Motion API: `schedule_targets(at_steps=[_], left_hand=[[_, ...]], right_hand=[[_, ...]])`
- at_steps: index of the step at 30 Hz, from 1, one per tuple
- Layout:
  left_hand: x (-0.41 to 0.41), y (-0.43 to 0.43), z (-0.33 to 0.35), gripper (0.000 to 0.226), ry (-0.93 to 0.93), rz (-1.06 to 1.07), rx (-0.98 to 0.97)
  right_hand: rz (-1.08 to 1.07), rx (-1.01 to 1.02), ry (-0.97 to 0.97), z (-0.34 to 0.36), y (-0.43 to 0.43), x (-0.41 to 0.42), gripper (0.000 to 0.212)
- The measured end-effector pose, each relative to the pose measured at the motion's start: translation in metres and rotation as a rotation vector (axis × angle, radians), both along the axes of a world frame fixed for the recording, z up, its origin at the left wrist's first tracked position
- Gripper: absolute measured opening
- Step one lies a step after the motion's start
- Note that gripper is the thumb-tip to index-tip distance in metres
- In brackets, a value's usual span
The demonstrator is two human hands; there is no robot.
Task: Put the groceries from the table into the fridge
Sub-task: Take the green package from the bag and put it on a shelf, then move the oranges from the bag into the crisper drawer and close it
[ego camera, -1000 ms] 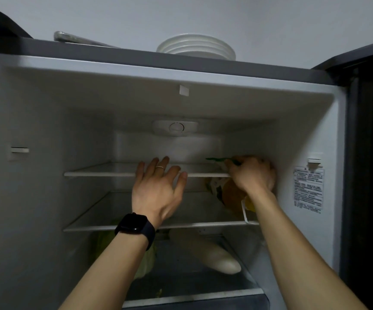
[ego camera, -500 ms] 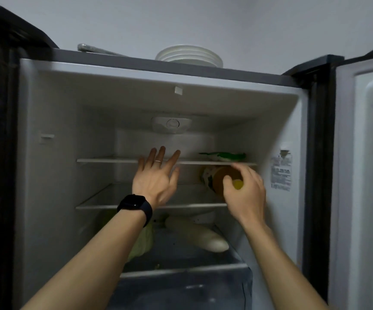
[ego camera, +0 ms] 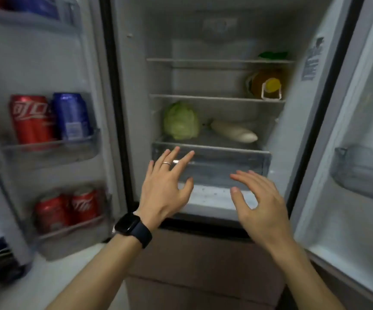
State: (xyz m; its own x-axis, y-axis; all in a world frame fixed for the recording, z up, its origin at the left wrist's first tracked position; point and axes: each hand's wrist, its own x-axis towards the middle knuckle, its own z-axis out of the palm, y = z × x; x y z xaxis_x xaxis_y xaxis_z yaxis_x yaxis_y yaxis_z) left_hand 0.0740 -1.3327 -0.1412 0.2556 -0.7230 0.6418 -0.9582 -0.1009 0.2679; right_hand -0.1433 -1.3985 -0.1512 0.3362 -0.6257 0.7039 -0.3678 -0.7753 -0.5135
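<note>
Cans (ego camera: 70, 116) are stood in the fridge (ego camera: 131, 104) door. The left hand (ego camera: 165, 193) is held before the drawer, fingers released. A cabbage (ego camera: 181, 120) and radish (ego camera: 234, 133) are laid inside. The right hand (ego camera: 261, 204) is likewise released. A bottle (ego camera: 266, 85) is laid 1 shelf higher.

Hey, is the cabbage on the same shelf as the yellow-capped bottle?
No, the cabbage sits one level lower beside the white radish, while the bottle lies on the shelf above.
</note>
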Motion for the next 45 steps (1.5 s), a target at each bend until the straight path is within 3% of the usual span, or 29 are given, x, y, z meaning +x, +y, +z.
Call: schedule_targets(at_steps=[7,14,23,33,45], left_hand=[[-0.034,0.154,-0.101,0.057,0.166,0.204,0.193],[-0.04,0.315,-0.162,0.053,0.264,0.504,0.364],[-0.047,0.578,-0.186,0.048,0.367,0.935,0.414],[-0.058,0.867,-0.186,0.051,0.476,1.274,0.438],[-0.018,1.036,-0.203,0.049,0.564,1.39,0.397]], right_hand=[[0.211,0.172,0.242,-0.086,0.095,-0.016,0.033],[0.476,0.21,0.428,-0.134,0.206,0.026,0.035],[0.881,0.09,0.592,-0.154,0.414,0.116,0.039],[1.134,-0.04,0.665,-0.159,0.688,0.172,0.04],[1.238,-0.023,0.706,-0.169,0.845,0.239,0.04]])
